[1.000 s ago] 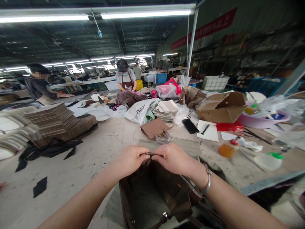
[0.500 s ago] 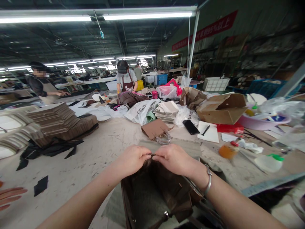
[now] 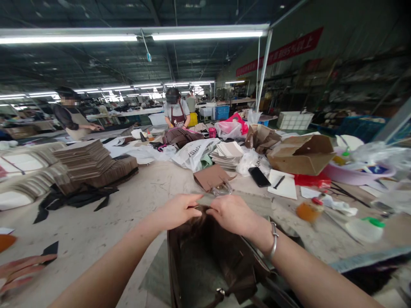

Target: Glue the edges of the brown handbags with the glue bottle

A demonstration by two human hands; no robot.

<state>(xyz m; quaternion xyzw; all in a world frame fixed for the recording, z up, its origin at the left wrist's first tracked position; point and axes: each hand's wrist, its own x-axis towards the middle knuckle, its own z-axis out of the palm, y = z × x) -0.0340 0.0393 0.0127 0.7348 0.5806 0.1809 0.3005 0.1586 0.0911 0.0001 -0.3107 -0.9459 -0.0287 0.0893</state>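
A dark brown bag [image 3: 212, 261] stands open in front of me on the worktable [image 3: 135, 201], with a metal ring fitting at its near edge. My left hand [image 3: 175, 212] and my right hand [image 3: 233, 215] meet at the far top rim of the bag. Both pinch the rim, fingers pressed together on it. A silver bangle [image 3: 272, 240] sits on my right wrist. Just beyond my hands lies a tan leather piece [image 3: 212, 176] with a clear ring beside it.
Stacks of brown cut panels [image 3: 86, 164] lie at left, black scraps [image 3: 73, 201] beside them. A phone [image 3: 259, 176], a paper sheet with a pen [image 3: 282, 184], a cardboard box [image 3: 302, 154], an orange bottle [image 3: 306, 210] and a white green-capped bottle [image 3: 362, 226] lie at right. Two people work at far tables.
The view has dipped slightly and drifted, so everything sits a little lower. My hands stay pinched on the bag rim. Reddish strips have come into view at the lower left.
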